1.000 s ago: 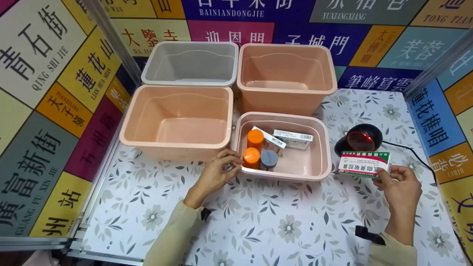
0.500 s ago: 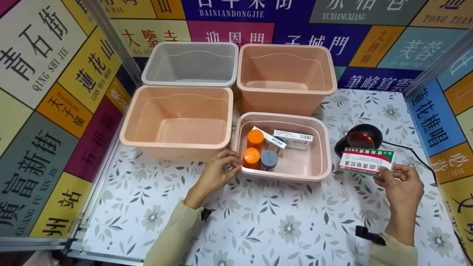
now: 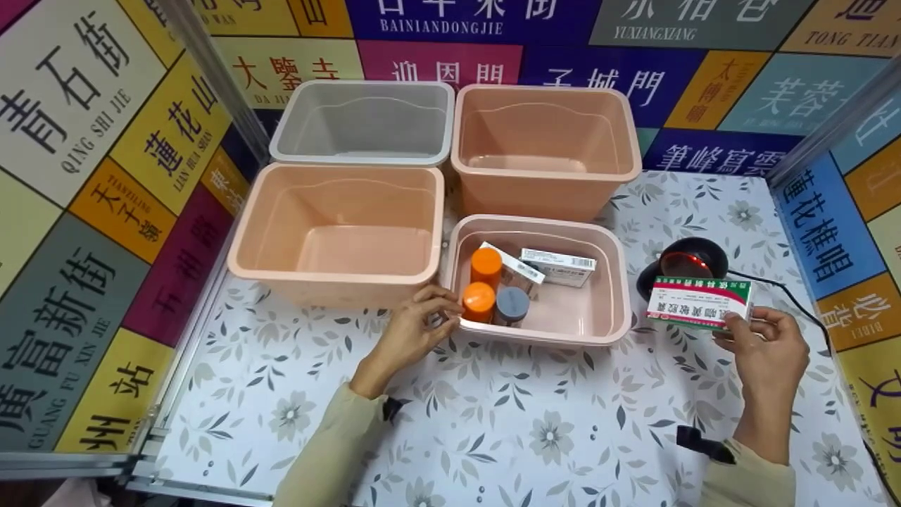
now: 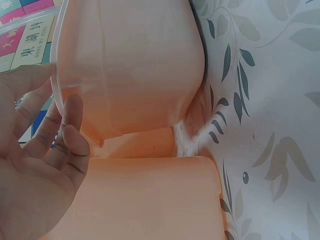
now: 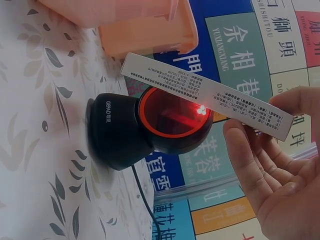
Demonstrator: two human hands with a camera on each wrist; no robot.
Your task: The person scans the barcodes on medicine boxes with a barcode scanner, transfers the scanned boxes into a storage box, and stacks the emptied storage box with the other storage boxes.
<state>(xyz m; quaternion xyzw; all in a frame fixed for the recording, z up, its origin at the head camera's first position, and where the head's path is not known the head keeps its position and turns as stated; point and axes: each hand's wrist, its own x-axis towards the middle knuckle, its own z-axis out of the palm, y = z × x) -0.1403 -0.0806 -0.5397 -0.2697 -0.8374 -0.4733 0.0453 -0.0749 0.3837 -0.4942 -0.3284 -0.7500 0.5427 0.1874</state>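
Note:
My right hand (image 3: 771, 352) pinches a white, green and red medicine box (image 3: 698, 303) by its right end. The box is held up in front of a black barcode scanner (image 3: 693, 257). In the right wrist view, a narrow printed side of the box (image 5: 200, 95) crosses the scanner's window (image 5: 172, 117), which glows red. With curled fingers, my left hand (image 3: 408, 334) holds the rim at the left front corner of a shallow pale-pink bin (image 3: 612, 282). Inside that bin are two orange-capped bottles (image 3: 479, 301), a grey-capped bottle (image 3: 512, 305) and two white medicine boxes (image 3: 559, 267).
Two deeper peach bins (image 3: 338, 278) (image 3: 545, 172) and a grey bin (image 3: 362, 160) stand behind and left of the pale-pink one. A black cable (image 3: 781, 285) runs from the scanner to the right. Flower-patterned covering (image 3: 507, 436) lies over the table; printed panels (image 3: 436, 63) enclose it.
My right hand has shifted slightly right and upward with the medicine box, and the box's tilt has changed a little. The left hand and the bins stay where they were.

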